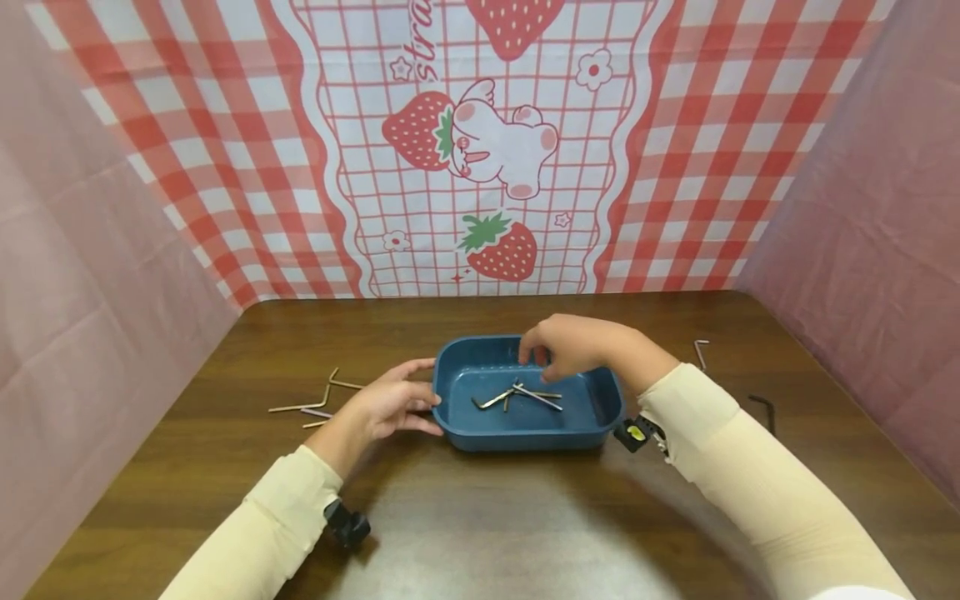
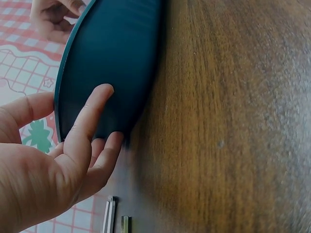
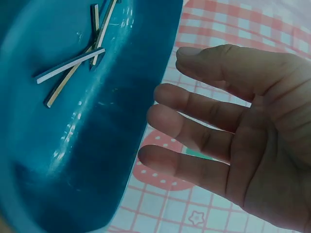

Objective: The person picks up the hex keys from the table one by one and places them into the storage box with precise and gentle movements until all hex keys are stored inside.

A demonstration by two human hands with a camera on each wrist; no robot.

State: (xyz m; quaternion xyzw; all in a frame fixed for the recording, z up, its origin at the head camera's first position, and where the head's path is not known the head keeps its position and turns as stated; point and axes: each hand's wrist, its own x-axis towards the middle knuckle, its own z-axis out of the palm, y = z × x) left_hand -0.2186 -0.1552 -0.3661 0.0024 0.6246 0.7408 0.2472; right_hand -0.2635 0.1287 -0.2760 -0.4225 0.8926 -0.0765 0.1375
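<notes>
Over a tray [image 1: 525,441] of hex keys [image 1: 538,398], the right hand [image 1: 572,345] hangs empty, fingers parted; the left hand [image 1: 386,406], fingers spread, touches the tray.

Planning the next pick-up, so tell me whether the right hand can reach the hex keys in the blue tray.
Likely yes: the right hand, holding nothing, hangs near the far rim of the open-topped blue tray, and nothing covers the hex keys on its floor, though some cross.

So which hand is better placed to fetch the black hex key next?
Probably the right hand: it looks empty, and the black hex key lies right of the blue tray. The left hand touches the tray's left end.
</notes>
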